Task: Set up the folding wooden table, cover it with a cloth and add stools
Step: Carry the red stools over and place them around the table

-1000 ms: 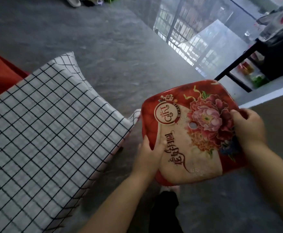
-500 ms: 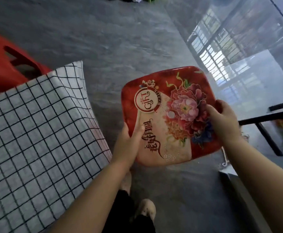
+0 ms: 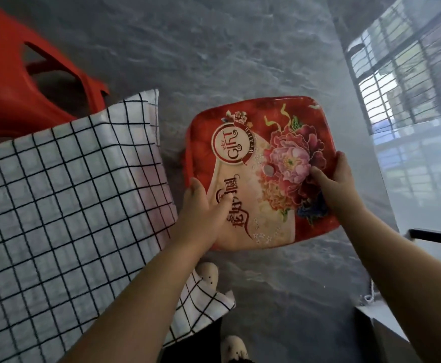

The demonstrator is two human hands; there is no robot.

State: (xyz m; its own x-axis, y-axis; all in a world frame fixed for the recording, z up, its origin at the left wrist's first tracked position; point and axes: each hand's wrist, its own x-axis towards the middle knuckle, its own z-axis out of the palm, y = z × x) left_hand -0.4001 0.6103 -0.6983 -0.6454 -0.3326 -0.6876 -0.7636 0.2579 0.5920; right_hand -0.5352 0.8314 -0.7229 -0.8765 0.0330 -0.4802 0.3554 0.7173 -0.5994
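Observation:
A red plastic stool with a flower print and gold lettering on its seat is held over the grey floor, just right of the table. My left hand grips the seat's near left edge, thumb on top. My right hand grips the right edge, thumb across the flower. The table is covered by a white cloth with a black grid, which hangs over its right edge. The stool's legs are hidden under the seat.
A second red stool stands at the far left behind the table. My feet in light slippers are below the stool. A black metal frame and a low ledge lie at the right. Glossy floor reflects a window.
Both hands have carried the flower-print stool leftward and nearer to the table's right edge. My view has tilted down, and the far red stool shows more.

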